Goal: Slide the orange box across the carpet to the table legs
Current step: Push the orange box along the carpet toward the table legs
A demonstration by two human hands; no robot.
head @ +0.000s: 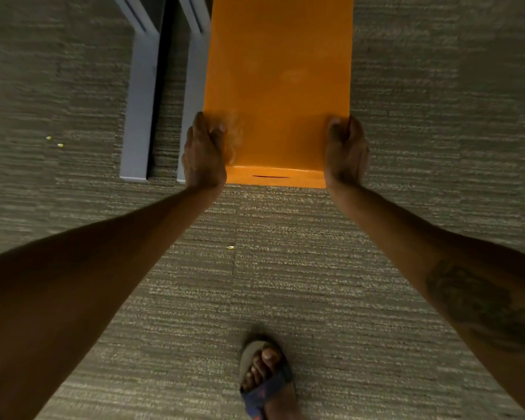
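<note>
A long glossy orange box (278,74) lies on the grey carpet (285,268), running from the middle of the view up past the top edge. Its near end shows a thin dark slot. My left hand (203,153) grips the box's near left corner. On the near right corner sits my right hand (346,150), fingers curled over the edge. Two grey table legs (140,116) lie flat on the carpet just left of the box; the nearer one touches or almost touches the box's left side.
My foot in a sandal (265,377) stands on the carpet behind the box, bottom centre. A few small pale crumbs (59,144) lie left of the table legs. Carpet stretches away on the right of the box.
</note>
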